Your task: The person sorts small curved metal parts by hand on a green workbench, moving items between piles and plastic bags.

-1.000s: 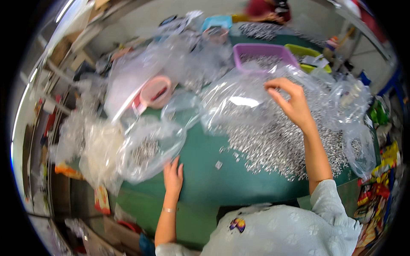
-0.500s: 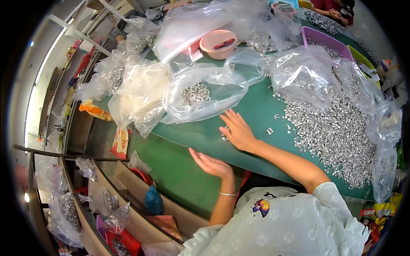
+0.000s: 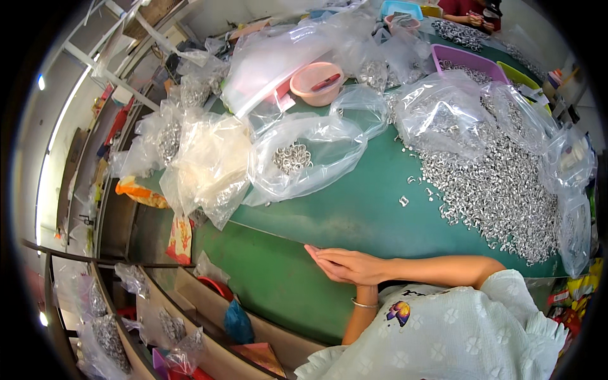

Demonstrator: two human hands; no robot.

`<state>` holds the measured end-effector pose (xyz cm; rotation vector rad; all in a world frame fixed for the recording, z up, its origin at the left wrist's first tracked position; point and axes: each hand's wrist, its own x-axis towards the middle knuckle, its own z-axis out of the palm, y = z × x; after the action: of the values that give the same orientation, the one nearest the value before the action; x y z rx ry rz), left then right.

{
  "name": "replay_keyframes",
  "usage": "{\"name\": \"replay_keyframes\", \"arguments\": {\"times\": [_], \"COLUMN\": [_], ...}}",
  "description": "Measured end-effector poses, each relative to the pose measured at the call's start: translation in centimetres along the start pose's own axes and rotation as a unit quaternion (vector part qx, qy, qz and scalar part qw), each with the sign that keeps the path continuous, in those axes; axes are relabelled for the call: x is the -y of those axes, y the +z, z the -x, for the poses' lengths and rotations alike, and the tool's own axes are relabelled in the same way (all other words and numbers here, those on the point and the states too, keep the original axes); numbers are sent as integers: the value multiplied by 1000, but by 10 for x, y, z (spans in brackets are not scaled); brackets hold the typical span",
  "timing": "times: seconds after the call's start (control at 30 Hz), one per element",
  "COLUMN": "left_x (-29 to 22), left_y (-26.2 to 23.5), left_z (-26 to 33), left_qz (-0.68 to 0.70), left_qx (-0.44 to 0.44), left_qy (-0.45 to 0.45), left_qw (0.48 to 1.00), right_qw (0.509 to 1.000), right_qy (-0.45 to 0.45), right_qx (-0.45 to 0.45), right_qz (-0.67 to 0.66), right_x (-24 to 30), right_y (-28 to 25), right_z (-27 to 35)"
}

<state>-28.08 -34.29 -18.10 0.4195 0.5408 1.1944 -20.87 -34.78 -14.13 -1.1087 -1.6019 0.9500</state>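
At the table's near edge my two hands are together. My left hand (image 3: 324, 268) is cupped underneath, its fingers pressed together; whatever lies in the palm is hidden. Over it, my right hand (image 3: 362, 266) lies with its fingers stretched out flat. Beyond them on the green table (image 3: 354, 202), an open clear plastic bag (image 3: 335, 166) contains a small heap of silvery metal pieces (image 3: 292, 158). To the right spreads a large pile of similar small, curved metal pieces (image 3: 487, 196). One loose piece (image 3: 403, 201) lies between the pile and my hands.
A pink bowl (image 3: 316, 88) with a red-handled item stands behind the bag. A purple bin (image 3: 468, 60) sits at the far right. Full plastic bags (image 3: 209, 152) crowd the left side. Wooden shelving (image 3: 209, 320) stands lower left. Another person's hands (image 3: 478, 22) work far off.
My right hand has drawn back to the table edge and met my left hand, which moved slightly right and down. The few small pieces beside my right hand are gone from the table.
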Motion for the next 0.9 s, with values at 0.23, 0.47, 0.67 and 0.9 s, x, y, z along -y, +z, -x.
{"name": "replay_keyframes", "arguments": {"times": [0.23, 0.47, 0.67, 0.9], "left_x": [5, 26, 44, 80], "left_y": [23, 77, 113, 136], "left_z": [31, 40, 56, 56], "left_qz": [18, 66, 66, -73], "left_qx": [71, 166, 181, 111], "left_qy": [-126, -293, -511, -737], "left_qw": [989, 939, 838, 663], "right_qw": [995, 934, 898, 807], "right_qy": [-25, 74, 28, 85], "right_qx": [-65, -293, -393, -560], "right_qz": [-76, 192, 198, 164], "right_x": [69, 73, 98, 126], "right_y": [-23, -54, -105, -145], "right_z": [21, 67, 101, 208]}}
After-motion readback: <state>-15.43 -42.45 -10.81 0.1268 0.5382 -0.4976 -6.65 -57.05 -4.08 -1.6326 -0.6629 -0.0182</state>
